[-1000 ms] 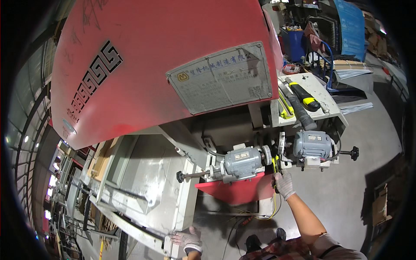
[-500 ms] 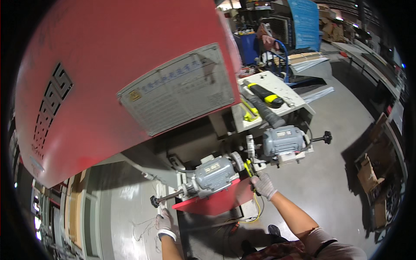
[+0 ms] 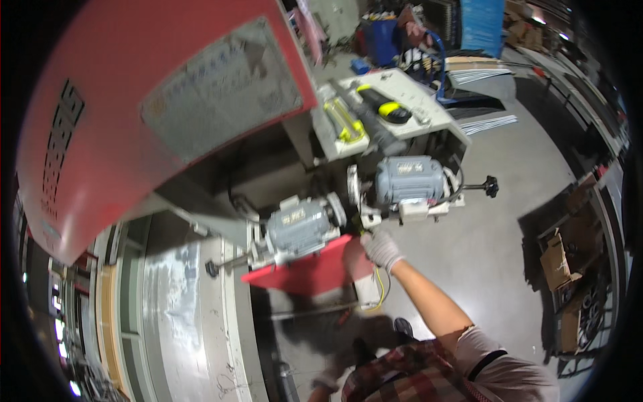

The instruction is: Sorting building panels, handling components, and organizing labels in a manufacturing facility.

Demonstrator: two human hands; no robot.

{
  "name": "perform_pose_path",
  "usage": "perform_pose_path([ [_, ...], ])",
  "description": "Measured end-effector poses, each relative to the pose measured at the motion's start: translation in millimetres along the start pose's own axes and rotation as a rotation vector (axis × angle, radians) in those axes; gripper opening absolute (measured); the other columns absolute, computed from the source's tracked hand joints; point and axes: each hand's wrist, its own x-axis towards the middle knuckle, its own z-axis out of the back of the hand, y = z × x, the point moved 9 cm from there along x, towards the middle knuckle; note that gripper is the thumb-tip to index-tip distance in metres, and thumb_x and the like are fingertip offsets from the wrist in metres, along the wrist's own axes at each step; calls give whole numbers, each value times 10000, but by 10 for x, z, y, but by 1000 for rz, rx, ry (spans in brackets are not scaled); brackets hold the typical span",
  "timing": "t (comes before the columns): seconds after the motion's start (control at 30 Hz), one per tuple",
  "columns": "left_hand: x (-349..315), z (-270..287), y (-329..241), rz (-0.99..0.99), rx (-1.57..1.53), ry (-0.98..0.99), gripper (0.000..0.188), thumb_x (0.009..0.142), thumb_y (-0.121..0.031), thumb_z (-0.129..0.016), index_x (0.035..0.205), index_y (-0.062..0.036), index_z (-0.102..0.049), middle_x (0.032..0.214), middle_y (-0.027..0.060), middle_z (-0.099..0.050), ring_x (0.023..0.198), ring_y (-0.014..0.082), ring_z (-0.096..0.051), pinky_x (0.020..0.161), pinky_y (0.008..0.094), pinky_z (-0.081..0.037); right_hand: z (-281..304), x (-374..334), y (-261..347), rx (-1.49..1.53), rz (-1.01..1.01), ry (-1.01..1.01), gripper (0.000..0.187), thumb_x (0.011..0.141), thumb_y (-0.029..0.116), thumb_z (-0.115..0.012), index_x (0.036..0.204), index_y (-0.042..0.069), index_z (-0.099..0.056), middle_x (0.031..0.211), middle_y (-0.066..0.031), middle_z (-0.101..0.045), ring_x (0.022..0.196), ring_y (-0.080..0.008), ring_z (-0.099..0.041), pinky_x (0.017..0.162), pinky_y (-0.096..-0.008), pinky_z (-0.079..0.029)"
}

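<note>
My right hand point(image 3: 382, 249), in a pale glove, is closed at the gap between two grey electric motors. A narrow yellow-green and black tool showed in its grip a moment before; now the fingers and the motor parts hide most of it, and its kind is unclear. The right motor point(image 3: 410, 181) has a white wheel point(image 3: 353, 185) facing the wheel point(image 3: 337, 209) of the left motor point(image 3: 298, 228). Below the left motor slants a red panel point(image 3: 305, 273). Smeared by motion, my left hand point(image 3: 326, 383) is low by my body, its fingers not readable.
A big red machine cover point(image 3: 134, 87) fills the upper left. On a white bench top point(image 3: 395, 100) lie yellow-and-black tools point(image 3: 385, 107). A black-knobbed shaft point(image 3: 490, 187) sticks out right. A yellow cable point(image 3: 384, 288) hangs below my right hand; a cardboard box point(image 3: 557, 264) stands at right.
The view has shifted, so the machine sits further left and higher. My left hand has left the spot beside the left motor's knob and dropped toward my body. My right hand stays by the wheels.
</note>
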Motion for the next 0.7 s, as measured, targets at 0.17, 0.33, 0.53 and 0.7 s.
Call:
perform_pose_path([
  [0.17,22,-1735,-1442,-277,-499,514,199,887,-67,-542,1046,26,-619,1052,106,-629,938,176,-589,785,270,-483,-106,-700,-1004,853,-1035,51,320,884,196,-406,1174,78,-472,690,-93,-535,439,-184,-503,407,-334,-458],
  [0.33,-529,-1310,-1933,-520,-291,66,192,906,-92,-528,1031,21,-620,1034,119,-634,993,182,-575,852,301,-460,293,-2027,-967,955,-857,337,461,901,138,-412,1355,134,-334,674,-60,-518,520,-140,-527,423,-297,-469],
  [0.53,-2962,995,-260,-292,-498,-1685,343,942,-238,-486,1147,32,-537,1074,122,-598,944,179,-550,851,299,-425,519,-3253,-504,-29,-405,1361,412,823,288,-492,1185,93,-516,1055,-186,-614,989,-370,-574,862,-417,-458],
  [0.7,-4794,1423,2133,1257,35,-1643,785,785,-619,-529,1230,26,-500,1312,239,-443,1186,315,-482,1007,422,-329,532,-3224,5,110,-418,1349,503,745,203,-514,1234,89,-490,1065,-176,-614,997,-307,-595,852,-371,-471],
])
